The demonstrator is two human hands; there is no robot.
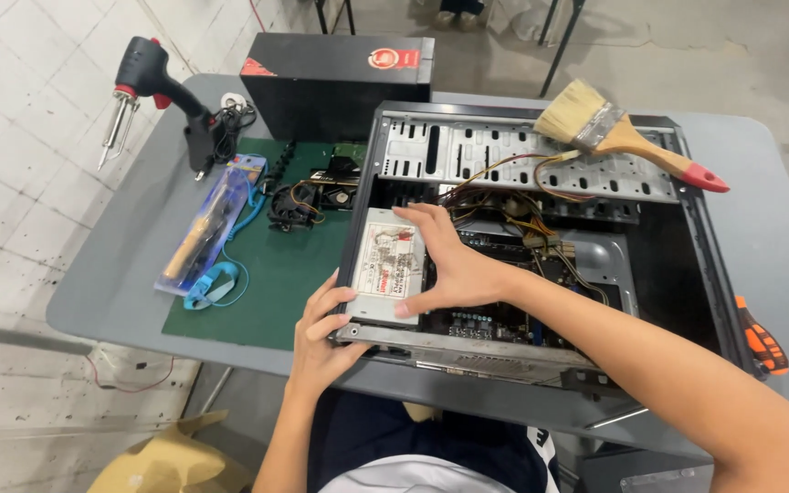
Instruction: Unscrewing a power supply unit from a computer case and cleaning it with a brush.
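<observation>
Outdoors, grey table (pixel 120 283) bears green mat (pixel 271 283) on concrete floor (pixel 687 55).

Right forearm: runs out of the frame at the lower right corner.
Power supply (pixel 385 265): its right side lies under the right hand (pixel 454 269).
Orange-handled tool (pixel 762 340): tip hidden behind the computer case (pixel 541 265).
Label print: too small to read.
Worktop (pixel 120 274): near edge hidden by the arms.
</observation>
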